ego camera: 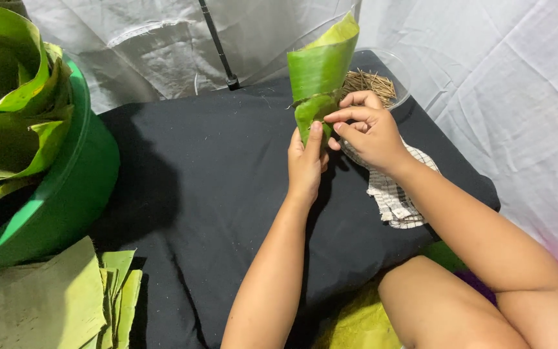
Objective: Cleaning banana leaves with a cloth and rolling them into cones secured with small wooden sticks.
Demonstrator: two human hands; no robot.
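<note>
A green banana leaf rolled into a cone (321, 71) stands upright over the black cloth. My left hand (306, 165) grips its lower point from below, thumb pressed up against the fold. My right hand (368, 129) pinches the overlapping edge of the leaf with fingertips, and seems to hold a thin stick there, though it is too small to be sure. Just behind the hands sits a clear bowl (400, 71) filled with thin brown sticks (371, 83).
A checked cloth (395, 197) lies under my right wrist. A green tub (66, 187) holding rolled leaves (8, 97) stands at the left, with flat cut leaf pieces (53, 304) stacked in front. A black pole (219, 48) rises at the back. White sheeting surrounds the black-covered surface (208, 194).
</note>
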